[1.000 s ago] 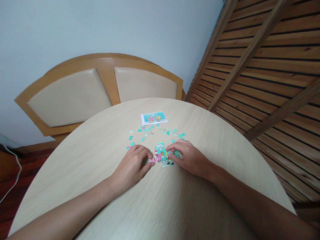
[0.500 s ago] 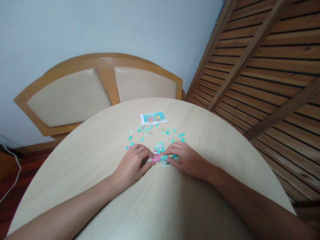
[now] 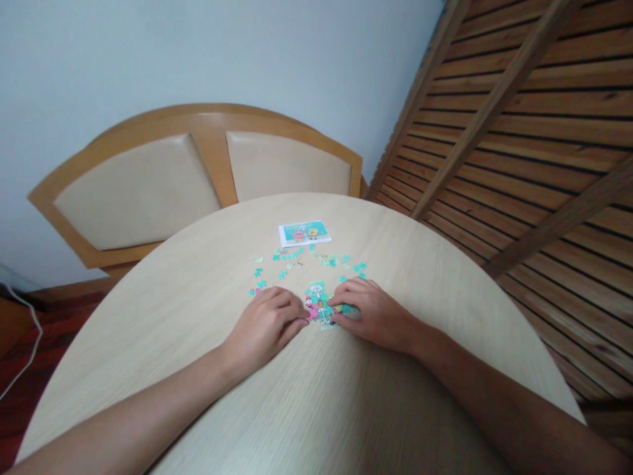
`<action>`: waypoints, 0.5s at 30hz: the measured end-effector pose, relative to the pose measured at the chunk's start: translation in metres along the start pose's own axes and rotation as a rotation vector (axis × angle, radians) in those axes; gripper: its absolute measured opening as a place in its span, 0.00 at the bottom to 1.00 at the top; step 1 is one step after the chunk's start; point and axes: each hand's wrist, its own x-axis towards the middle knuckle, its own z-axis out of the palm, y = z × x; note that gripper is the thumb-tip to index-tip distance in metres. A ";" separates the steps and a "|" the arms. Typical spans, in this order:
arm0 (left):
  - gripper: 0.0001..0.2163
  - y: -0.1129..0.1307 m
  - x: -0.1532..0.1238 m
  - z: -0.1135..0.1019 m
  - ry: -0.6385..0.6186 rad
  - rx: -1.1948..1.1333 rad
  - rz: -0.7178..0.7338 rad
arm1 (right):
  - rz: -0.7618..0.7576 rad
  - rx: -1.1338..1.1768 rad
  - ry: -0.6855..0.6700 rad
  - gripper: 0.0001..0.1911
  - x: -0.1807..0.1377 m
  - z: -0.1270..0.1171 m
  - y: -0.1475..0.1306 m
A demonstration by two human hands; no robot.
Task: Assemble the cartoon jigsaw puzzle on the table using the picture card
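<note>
A partly joined jigsaw puzzle (image 3: 318,293) lies flat on the table between my hands, with a pale cartoon figure on turquoise in its middle. My left hand (image 3: 271,320) is at its left side, thumb and index finger drawn together on the edge of a pink puzzle piece (image 3: 312,310). The fingers cover part of that piece. On the opposite side, my right hand (image 3: 372,311) has thumb and index finger around a section with yellow and turquoise (image 3: 338,308). Its palm hides the section's right end.
Loose turquoise puzzle pieces (image 3: 332,260) lie in an arc beyond my hands. Behind them is a picture card (image 3: 304,232) with the cartoon scene. The round wooden table (image 3: 237,422) faces a padded headboard (image 3: 138,191), with a slatted wooden panel (image 3: 514,152) at right.
My left thumb and index finger have closed together at the pink piece, with the hand slightly further right. My right hand has barely shifted; the loose pieces stay put.
</note>
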 end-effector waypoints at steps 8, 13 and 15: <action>0.08 0.004 0.003 -0.007 -0.039 0.081 0.083 | -0.003 -0.033 0.008 0.07 0.000 -0.001 0.000; 0.10 0.004 0.004 -0.009 -0.096 0.070 0.144 | 0.010 -0.067 -0.007 0.06 -0.001 -0.003 0.001; 0.10 0.003 0.003 -0.007 -0.105 0.060 0.153 | 0.003 -0.084 -0.004 0.05 -0.001 -0.005 0.001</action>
